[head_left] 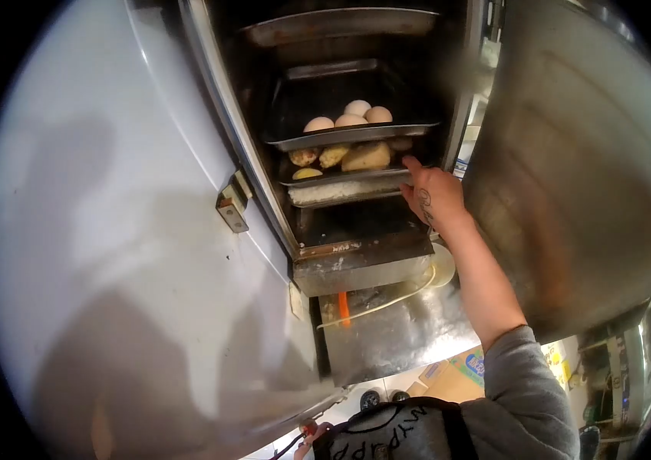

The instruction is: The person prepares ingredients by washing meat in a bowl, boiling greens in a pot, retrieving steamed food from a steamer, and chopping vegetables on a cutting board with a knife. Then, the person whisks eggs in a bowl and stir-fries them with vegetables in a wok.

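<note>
Right hand [436, 198], fingers slightly parted at the right end of the tray [348, 179] below the eggs [350, 119]; grip unclear. Left hand [311, 443], near left: fingers indistinct.

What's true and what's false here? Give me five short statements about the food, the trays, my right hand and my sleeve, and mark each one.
1. Four pale, rounded eggs show on a dark metal tray. True.
2. Lumpy yellow food lies on a tray above the eggs. False: it lies below them.
3. The bare, tattooed right hand is at the trays' right side. True.
4. The right arm's cloth sleeve is bright red. False: it is grey.
5. White, grainy food lies below the yellow food. True.
</note>
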Tool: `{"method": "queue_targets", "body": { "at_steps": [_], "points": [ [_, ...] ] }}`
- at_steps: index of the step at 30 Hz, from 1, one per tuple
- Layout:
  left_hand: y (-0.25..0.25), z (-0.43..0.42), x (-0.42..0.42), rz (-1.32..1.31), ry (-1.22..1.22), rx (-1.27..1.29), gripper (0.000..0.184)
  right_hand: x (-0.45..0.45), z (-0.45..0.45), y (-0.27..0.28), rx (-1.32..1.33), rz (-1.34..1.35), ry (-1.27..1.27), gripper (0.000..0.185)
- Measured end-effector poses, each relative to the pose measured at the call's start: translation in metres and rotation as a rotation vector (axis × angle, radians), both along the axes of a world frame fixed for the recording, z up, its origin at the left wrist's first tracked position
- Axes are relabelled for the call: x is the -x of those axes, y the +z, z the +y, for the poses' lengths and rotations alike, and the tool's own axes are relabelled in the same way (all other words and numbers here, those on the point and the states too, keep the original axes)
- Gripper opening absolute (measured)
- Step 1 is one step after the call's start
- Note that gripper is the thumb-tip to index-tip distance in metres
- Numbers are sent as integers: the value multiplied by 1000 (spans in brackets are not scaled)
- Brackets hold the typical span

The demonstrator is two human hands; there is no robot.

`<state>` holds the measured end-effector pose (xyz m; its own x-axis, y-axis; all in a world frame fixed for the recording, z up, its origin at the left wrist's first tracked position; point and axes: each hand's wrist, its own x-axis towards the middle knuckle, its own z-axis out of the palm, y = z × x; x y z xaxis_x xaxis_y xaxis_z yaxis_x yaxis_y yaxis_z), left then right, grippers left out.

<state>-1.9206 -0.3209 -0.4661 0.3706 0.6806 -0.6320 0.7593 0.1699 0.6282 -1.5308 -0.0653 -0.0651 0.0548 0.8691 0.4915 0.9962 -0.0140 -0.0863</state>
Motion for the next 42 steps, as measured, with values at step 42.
{"method": "queue_targets", "body": {
  "at_steps": [42],
  "points": [
    [-2, -22, -36, -155, -155, -95, 29, 93, -7, 90, 251, 89, 978, 23]
  ]
}}
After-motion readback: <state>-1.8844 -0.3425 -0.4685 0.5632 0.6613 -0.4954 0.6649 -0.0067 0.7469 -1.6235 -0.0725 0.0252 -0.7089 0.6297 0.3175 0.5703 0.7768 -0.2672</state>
